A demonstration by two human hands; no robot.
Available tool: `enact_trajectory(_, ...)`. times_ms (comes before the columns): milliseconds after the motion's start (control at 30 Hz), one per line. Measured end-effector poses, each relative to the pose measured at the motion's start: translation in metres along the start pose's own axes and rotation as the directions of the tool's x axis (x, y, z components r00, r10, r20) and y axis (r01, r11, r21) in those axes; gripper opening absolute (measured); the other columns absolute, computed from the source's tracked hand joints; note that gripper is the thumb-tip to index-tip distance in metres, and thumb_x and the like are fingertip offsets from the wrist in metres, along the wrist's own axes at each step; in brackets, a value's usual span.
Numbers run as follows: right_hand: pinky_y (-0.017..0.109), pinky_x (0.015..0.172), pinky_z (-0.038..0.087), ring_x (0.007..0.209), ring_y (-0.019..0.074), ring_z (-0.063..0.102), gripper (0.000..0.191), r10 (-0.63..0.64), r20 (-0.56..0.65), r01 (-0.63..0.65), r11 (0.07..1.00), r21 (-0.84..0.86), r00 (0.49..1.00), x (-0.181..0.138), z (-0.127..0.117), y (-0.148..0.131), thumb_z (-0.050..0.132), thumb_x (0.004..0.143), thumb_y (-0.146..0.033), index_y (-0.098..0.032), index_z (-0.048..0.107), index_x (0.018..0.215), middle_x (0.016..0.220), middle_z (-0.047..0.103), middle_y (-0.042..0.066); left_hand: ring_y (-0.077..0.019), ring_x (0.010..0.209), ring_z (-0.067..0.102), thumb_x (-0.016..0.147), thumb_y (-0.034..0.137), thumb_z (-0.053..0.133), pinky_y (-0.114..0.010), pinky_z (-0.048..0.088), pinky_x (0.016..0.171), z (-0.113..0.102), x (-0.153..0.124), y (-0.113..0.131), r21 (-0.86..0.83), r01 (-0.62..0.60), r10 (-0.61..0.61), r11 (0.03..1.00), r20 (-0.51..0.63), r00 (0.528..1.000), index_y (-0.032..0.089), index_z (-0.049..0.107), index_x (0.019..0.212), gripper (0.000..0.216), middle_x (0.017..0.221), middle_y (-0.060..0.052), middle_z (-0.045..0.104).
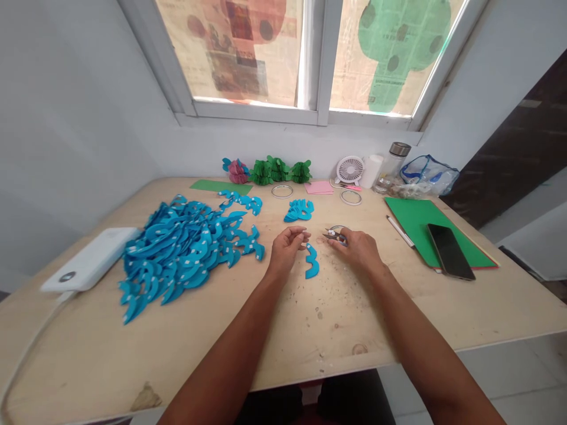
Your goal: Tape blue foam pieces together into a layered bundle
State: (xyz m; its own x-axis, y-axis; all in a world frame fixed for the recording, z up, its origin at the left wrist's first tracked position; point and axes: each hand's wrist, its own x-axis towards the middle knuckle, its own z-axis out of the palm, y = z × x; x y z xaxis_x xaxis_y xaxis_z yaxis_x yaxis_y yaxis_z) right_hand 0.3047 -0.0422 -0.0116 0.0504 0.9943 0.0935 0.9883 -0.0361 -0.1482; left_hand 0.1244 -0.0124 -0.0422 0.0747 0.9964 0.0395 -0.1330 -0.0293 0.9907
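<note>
My left hand [286, 247] is closed in a pinch above the middle of the table. Something small and pale seems to be at its fingertips, too small to make out. Just below those fingers lies a wavy blue paper piece [313, 268] with small white patches. Facing it from the right, my right hand [358, 248] is closed on a pair of small dark snips [333, 236], blades pointing left. A white bit shows at the blades, and a ring-shaped roll lies partly hidden behind them. Beyond both hands sits a small stack of blue paper pieces [299, 211].
A large pile of blue paper pieces [177, 248] spreads to the left, beside a white power bank [91, 260] with a cable. On the right lie a phone [450, 251], green sheets [420, 224] and a pen [400, 231]. Folded paper shapes [277, 170] and a fan [349, 170] line the back.
</note>
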Motion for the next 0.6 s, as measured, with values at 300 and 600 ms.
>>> enact_trajectory(300, 0.027, 0.06, 0.035, 0.083, 0.0215, 0.06, 0.04, 0.176, 0.086, -0.171, 0.983, -0.064, 0.981, 0.005, 0.0, 0.01, 0.038, 0.083, -0.054, -0.023, 0.062, 0.09, 0.09, 0.068, 0.008, -0.0154, 0.072, 0.062, 0.068, 0.016, 0.05, -0.029, 0.048, 0.067, -0.001, -0.001, -0.012, 0.384, -0.18, 0.18, 0.906, 0.036, 0.983, 0.022, 0.055, 0.101, 0.033, 0.079, -0.002, 0.065)
enact_trajectory(600, 0.028, 0.061, 0.036, 0.083, 0.0233, 0.061, 0.034, 0.187, 0.151, -0.173, 0.98, -0.103, 0.971, 0.006, -0.004, 0.02, 0.041, 0.083, -0.048, -0.022, 0.062, 0.09, 0.089, 0.067, 0.009, -0.0141, 0.07, 0.061, 0.066, 0.01, 0.046, -0.026, 0.047, 0.064, -0.001, -0.001, -0.018, 0.581, -0.2, 0.167, 0.789, 0.111, 0.98, 0.026, 0.049, 0.114, 0.051, 0.082, 0.001, 0.065)
